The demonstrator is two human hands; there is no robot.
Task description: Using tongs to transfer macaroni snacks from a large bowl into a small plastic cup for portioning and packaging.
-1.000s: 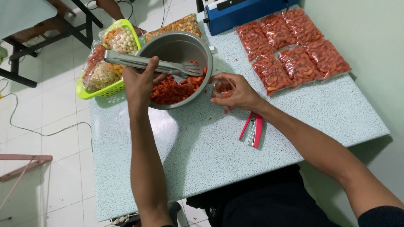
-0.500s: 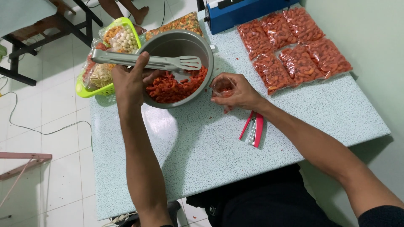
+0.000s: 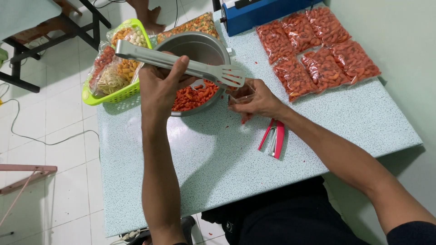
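1. Your left hand (image 3: pixel 159 88) grips the metal tongs (image 3: pixel 181 66) above the bowl (image 3: pixel 200 47) at the surface's far edge.
2. Your right hand (image 3: pixel 256 100) pinches a clear bag (image 3: pixel 239 94) just beside it.

We count six sealed bags of orange-red snacks (image 3: pixel 318 50) – approx. two rows of three – one metal bowl (image 3: pixel 200 50), one pair of tongs (image 3: pixel 181 63), one pink stapler (image 3: pixel 274 138), one green basket (image 3: pixel 106 96), one blue sealer (image 3: pixel 263 12).

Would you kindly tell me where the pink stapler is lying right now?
In the head view, the pink stapler lies on the speckled table, just below the right hand, right of the metal bowl.
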